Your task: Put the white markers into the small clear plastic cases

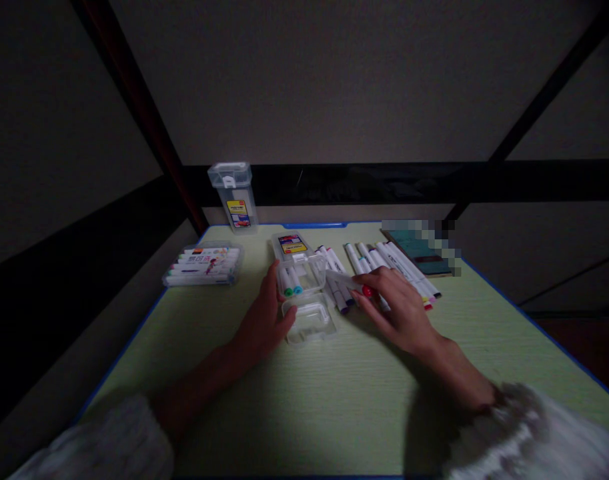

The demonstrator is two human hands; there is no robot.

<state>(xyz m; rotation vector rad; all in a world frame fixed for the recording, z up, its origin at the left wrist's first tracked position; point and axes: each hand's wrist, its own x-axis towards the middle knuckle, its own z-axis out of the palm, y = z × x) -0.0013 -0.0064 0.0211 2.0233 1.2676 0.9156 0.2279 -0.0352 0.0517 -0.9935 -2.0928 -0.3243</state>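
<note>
My left hand (267, 310) steadies a clear plastic marker case (311, 275) that lies on its side, its hinged lid (310, 321) swung down toward me. Inside the case are a few white markers (293, 279), two of them with green and blue ends. Between the thumb and fingers of my right hand (397, 307) is a white marker with a red end (368, 291), its other end pointing at the case opening. Loose white markers (340, 297) with purple ends lie just right of the case, partly behind the held marker.
More loose markers (399, 263) lie fanned out behind my right hand. A teal book or board (419, 250) is at the right back. On the left stand a packed marker case (204, 265) and an upright clear container (239, 200). The table has a blue edge (314, 225).
</note>
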